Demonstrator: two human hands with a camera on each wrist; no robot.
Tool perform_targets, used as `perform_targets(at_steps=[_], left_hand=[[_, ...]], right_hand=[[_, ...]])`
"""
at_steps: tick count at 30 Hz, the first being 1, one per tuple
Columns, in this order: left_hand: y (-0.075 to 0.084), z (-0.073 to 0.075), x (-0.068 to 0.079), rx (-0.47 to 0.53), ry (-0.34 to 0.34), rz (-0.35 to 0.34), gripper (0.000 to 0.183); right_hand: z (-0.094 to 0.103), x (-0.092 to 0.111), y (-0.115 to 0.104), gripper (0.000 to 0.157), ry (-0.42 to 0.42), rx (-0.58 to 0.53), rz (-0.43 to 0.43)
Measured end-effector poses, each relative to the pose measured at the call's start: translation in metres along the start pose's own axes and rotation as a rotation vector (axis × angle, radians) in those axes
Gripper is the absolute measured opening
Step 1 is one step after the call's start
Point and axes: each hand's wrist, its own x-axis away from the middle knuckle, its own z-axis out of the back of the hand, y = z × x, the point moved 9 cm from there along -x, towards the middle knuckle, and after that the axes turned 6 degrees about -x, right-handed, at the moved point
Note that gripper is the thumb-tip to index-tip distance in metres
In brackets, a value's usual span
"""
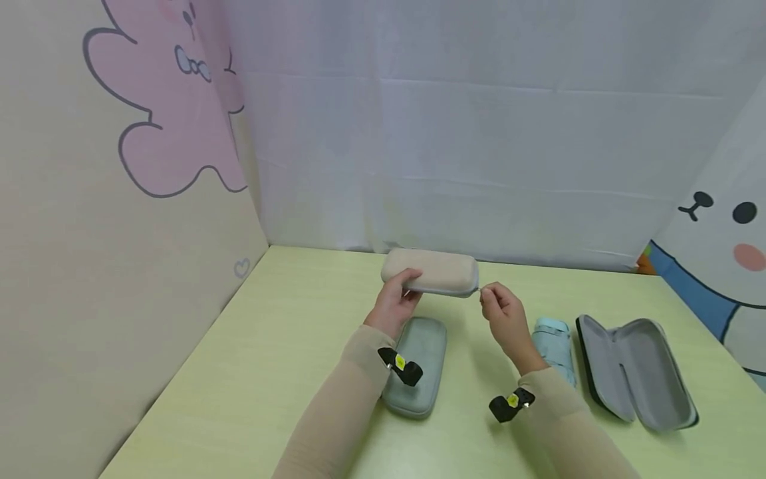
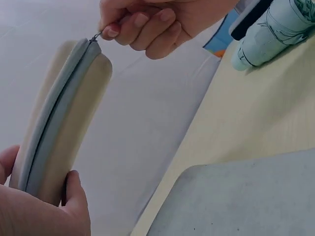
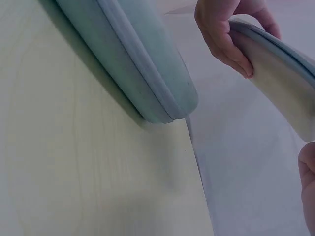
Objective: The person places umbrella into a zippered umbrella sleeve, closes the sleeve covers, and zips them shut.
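Note:
My left hand [image 1: 395, 303] grips the near left part of a cream zippered hard case [image 1: 433, 267], thumb on one broad face and fingers on the other. The case is held up off the table, its grey-blue zipper edge facing me in the left wrist view. At the case's right end, my right hand [image 1: 504, 316] pinches the small zipper pull [image 2: 96, 36] between thumb and forefinger, the other fingers curled in. Along the zipper [image 2: 56, 113] a dark line runs between the two grey bands. Beneath my left wrist lies a closed grey-green zippered case [image 1: 421, 362], partly covered by the arm.
Right of my right hand lies a light-blue folded umbrella [image 1: 553, 342], partly hidden by the wrist. Beside it a grey-lined case [image 1: 637, 372] lies spread open. A pale curtain [image 1: 467, 153] hangs behind the yellow-green table [image 1: 251, 372], with a printed wall at the left.

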Motion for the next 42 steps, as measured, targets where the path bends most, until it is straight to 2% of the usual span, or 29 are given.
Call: perform_targets(at_steps=[3,6,9,14,17,19,23,27,29,32,37,42], left_hand=[[0.002,0.006,-0.001,-0.017,0.014,0.012,0.058],[0.002,0.012,-0.002,-0.085,0.03,0.03,0.058],[0.001,0.014,-0.003,-0.201,0.017,0.066,0.056],[0.0,0.014,-0.003,-0.446,-0.053,0.11,0.051],[0.001,0.014,-0.003,-0.573,-0.087,0.108,0.051],[0.002,0.014,-0.003,-0.617,-0.093,0.094,0.053],[0.005,0.016,-0.004,-0.6,-0.052,0.046,0.055],[0.008,0.021,-0.003,-0.572,0.041,-0.01,0.054],[0.01,0.023,-0.002,-0.564,0.081,-0.034,0.054],[0.012,0.025,0.0,-0.546,0.129,-0.058,0.054],[0.012,0.027,0.003,-0.503,0.166,-0.075,0.053],[0.008,0.025,0.003,-0.473,0.149,-0.08,0.052]], right_hand=[[0.009,-0.002,0.005,0.021,0.029,-0.054,-0.014],[0.019,-0.003,0.007,0.021,0.063,-0.084,-0.018],[0.026,-0.005,0.01,0.021,0.065,-0.092,-0.025],[0.043,-0.013,0.028,0.023,0.074,-0.087,-0.062],[0.052,-0.018,0.035,0.023,0.089,-0.067,-0.077],[0.055,-0.019,0.037,0.023,0.091,-0.051,-0.082],[0.055,-0.02,0.038,0.023,0.082,0.022,-0.097],[0.054,-0.018,0.036,0.023,0.077,0.216,-0.079],[0.052,-0.017,0.032,0.022,0.078,0.334,-0.043],[0.046,-0.014,0.026,0.019,0.059,0.438,0.033],[0.037,-0.011,0.02,0.017,0.041,0.495,0.141],[0.039,-0.01,0.021,0.017,0.089,0.483,0.128]])
